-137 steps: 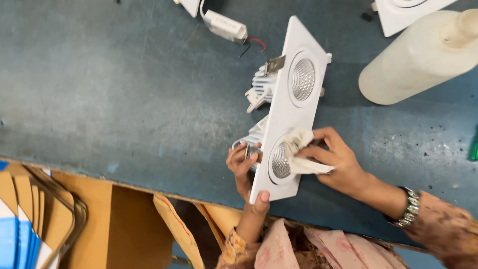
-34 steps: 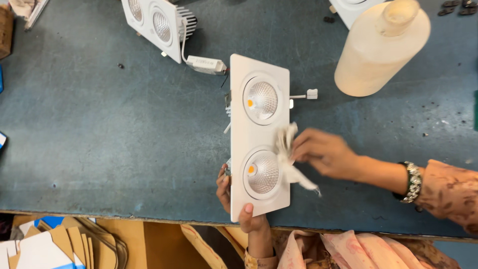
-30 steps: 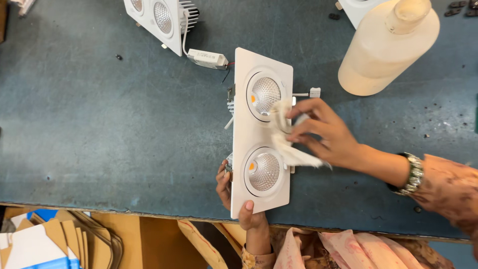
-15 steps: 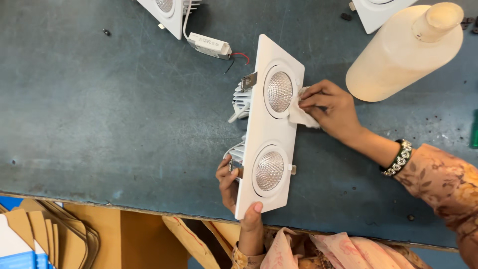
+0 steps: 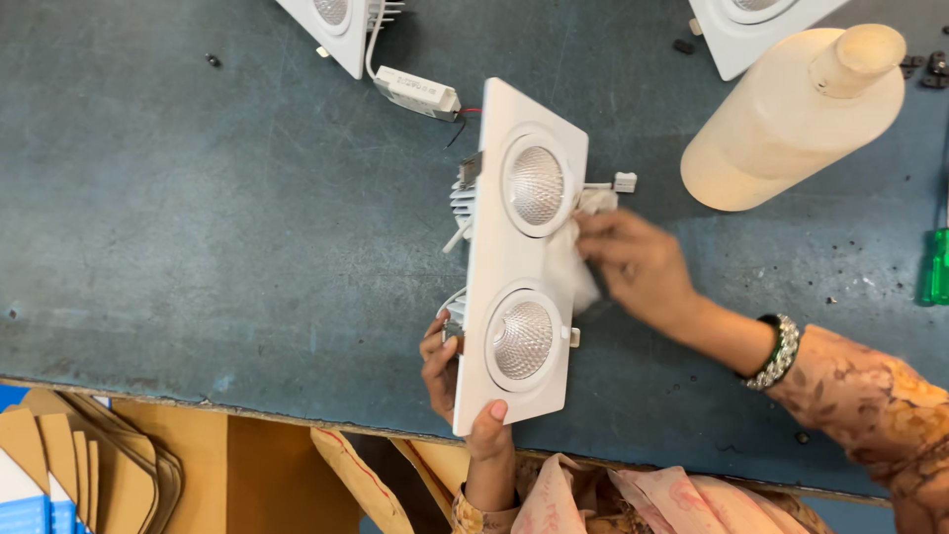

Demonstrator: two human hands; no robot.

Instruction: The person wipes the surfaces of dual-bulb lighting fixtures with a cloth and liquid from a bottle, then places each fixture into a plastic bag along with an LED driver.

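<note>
A white double downlight fixture (image 5: 519,262) with two round lamps stands tilted on the blue-grey table (image 5: 198,198). My left hand (image 5: 457,381) grips its near end, thumb on the front face, fingers behind. My right hand (image 5: 638,267) presses a white cloth (image 5: 573,267) against the fixture's right edge, between the two lamps. A beaded bracelet (image 5: 776,351) sits on my right wrist.
A cream plastic bottle (image 5: 791,119) lies at the upper right. Another white fixture (image 5: 341,25) with a white driver box (image 5: 420,94) lies at the top, a third fixture (image 5: 751,30) at the top right. A green tool handle (image 5: 934,267) is at the right edge. Flat cardboard (image 5: 59,465) is stacked below the table edge.
The cloth in my right hand has slid from the upper lamp down the fixture's right edge to between the lamps. My left hand keeps its grip on the near end.
</note>
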